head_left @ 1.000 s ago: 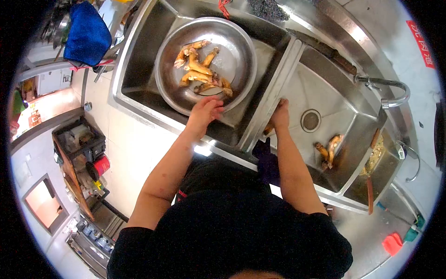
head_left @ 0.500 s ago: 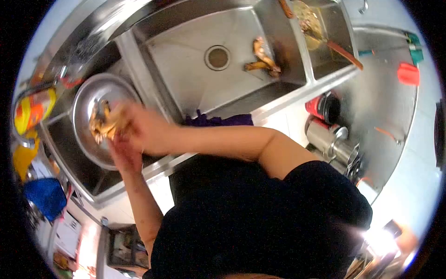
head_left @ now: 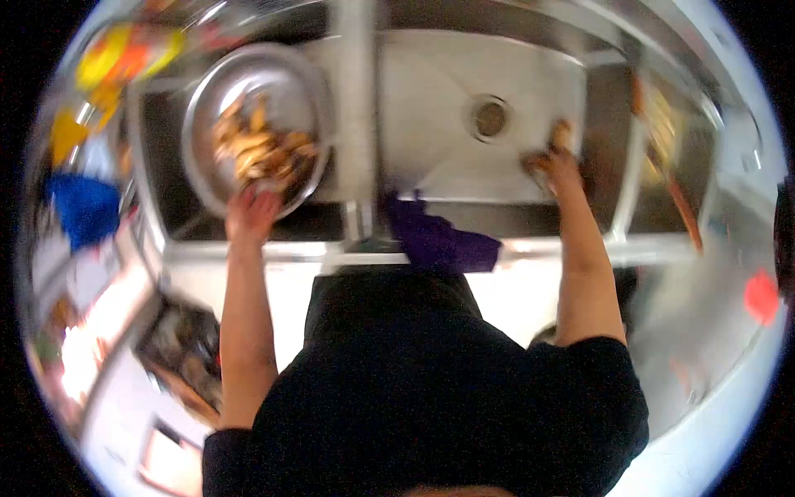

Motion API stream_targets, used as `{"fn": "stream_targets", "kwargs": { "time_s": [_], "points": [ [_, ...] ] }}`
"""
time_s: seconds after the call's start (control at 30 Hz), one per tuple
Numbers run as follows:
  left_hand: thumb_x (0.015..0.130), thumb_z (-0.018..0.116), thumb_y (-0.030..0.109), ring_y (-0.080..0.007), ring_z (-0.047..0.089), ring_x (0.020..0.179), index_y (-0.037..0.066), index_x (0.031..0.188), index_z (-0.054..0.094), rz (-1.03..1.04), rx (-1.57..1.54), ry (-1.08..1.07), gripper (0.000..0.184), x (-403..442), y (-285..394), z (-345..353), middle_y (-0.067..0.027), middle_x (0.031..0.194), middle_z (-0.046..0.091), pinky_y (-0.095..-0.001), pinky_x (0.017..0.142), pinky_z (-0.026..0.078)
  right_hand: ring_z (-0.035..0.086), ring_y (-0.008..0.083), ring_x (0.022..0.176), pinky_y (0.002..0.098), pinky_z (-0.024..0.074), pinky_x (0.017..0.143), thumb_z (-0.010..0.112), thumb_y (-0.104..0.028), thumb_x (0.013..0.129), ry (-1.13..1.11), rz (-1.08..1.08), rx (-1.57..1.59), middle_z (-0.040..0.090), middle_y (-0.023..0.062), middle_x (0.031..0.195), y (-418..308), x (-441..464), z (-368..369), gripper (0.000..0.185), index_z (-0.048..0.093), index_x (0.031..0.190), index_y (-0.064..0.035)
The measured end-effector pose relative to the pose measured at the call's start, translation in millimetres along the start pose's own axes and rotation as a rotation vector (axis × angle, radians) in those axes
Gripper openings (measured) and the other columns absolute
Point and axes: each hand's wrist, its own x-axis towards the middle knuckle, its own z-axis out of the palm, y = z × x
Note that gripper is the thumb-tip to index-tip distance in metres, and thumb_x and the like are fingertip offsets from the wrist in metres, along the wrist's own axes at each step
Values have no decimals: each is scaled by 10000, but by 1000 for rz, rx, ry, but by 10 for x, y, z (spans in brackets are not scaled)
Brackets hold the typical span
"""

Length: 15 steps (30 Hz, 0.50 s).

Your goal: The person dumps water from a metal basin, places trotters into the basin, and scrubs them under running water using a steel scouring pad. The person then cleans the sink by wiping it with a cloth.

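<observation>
Brown meat pieces (head_left: 562,134) right at the right hand (head_left: 566,174), fingers down among them, blur hiding whether it grips! 1 piece lies just beyond the fingertips, long axis pointing away from the body, right of the drain (head_left: 490,118); the right hand is clearly nearer. Across the divider (head_left: 356,108), the left hand (head_left: 252,214) meets the steel bowl's (head_left: 294,91) near rim, below the heaped pieces (head_left: 258,149), its grip unreadable too.
</observation>
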Motion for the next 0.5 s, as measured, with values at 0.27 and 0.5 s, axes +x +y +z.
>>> {"fn": "stream_targets", "kwargs": {
  "time_s": [0.27, 0.5],
  "points": [
    [915, 500, 320, -249, 588, 959, 33, 1128, 519, -147, 188, -328, 358, -237, -317, 904, -145, 1076, 593, -362, 833, 494, 596, 361, 884, 437, 490, 764, 568, -229, 829, 156, 77, 104, 591, 195, 985, -345, 187, -156, 309, 539, 1064, -30],
    [889, 550, 312, -241, 589, 942, 39, 1127, 512, -225, 119, -428, 364, -388, -508, 804, -143, 1062, 593, -357, 847, 486, 588, 192, 886, 321, 483, 768, 586, -196, 836, 49, -388, 1489, 593, 102, 1005, -1249, -755, -1252, 291, 516, 1082, -58]
  ]
}}
